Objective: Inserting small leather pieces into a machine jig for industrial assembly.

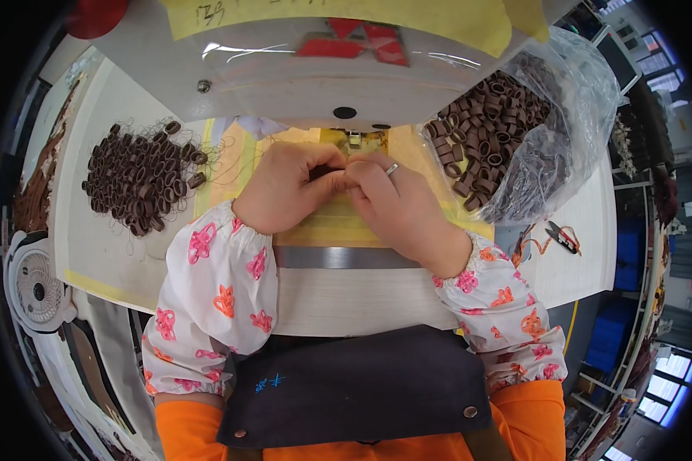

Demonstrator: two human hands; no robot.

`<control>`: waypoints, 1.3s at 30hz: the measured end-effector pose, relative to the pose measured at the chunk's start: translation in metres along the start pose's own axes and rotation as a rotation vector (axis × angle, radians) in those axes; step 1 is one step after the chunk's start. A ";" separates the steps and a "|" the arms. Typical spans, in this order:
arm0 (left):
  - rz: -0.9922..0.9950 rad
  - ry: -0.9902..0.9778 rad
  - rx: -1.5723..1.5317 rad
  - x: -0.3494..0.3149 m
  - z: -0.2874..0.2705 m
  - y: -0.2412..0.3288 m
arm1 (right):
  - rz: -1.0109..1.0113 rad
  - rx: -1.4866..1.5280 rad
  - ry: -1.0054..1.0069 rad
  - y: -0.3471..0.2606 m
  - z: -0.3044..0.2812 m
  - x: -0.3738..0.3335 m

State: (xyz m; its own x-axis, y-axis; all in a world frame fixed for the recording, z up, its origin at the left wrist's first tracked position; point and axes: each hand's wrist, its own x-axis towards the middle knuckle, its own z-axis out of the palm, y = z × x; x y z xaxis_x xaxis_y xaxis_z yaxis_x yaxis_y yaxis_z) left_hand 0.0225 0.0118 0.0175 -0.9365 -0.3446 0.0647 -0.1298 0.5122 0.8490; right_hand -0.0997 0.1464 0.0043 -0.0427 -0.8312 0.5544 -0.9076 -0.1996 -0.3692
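Note:
In front of the presser foot (354, 140) of a sewing machine (284, 84), my two hands meet, fingertips against fingertips. My left hand (284, 190) is closed in a pinch; a sliver of a small dark brown strap loop (323, 172) shows between its thumb and fingers. Closed too, my right hand (407, 211) wears a ring, and its fingertips press together beside the left thumb. Whatever lies between the right fingers is hidden. To the left is a heap of brown strap loops (142, 180) with loose threads; more brown loops (504, 127) spill from a clear plastic bag (565, 154) on the right.
Yellow tape covers the machine bed (331, 230), with a metal strip (346, 257) along its near edge. Thread snips (563, 237) lie at the table's right side. A white fan (38, 284) stands beyond the left edge. The machine head overhangs my hands.

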 end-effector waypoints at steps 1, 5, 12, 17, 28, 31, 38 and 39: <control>0.010 -0.003 0.018 0.001 0.000 0.000 | 0.039 0.039 -0.004 0.002 0.001 -0.001; -0.045 0.045 -0.011 0.002 0.003 0.001 | 0.250 0.305 0.096 0.005 0.000 0.005; 0.021 0.268 0.118 0.007 0.013 -0.010 | 0.438 0.330 0.137 0.015 0.000 0.012; -0.096 0.291 0.231 0.013 0.015 -0.008 | 0.419 0.258 0.147 0.021 0.002 0.016; -0.158 0.339 0.108 0.019 0.017 -0.018 | 0.334 0.142 0.150 0.027 0.002 0.020; -0.113 0.380 0.092 0.021 0.020 -0.019 | 0.341 0.137 0.144 0.026 0.000 0.020; -0.143 0.344 0.112 0.020 0.015 -0.014 | 0.311 0.104 0.145 0.027 -0.002 0.023; -0.117 0.351 0.108 0.021 0.015 -0.014 | 0.316 0.096 0.144 0.026 -0.002 0.023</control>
State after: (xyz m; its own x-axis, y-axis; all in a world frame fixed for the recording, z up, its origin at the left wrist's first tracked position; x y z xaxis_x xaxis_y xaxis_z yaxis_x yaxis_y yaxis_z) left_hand -0.0003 0.0089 -0.0013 -0.7472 -0.6446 0.1619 -0.2808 0.5269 0.8022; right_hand -0.1257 0.1229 0.0092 -0.3796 -0.7791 0.4989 -0.7974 0.0021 -0.6035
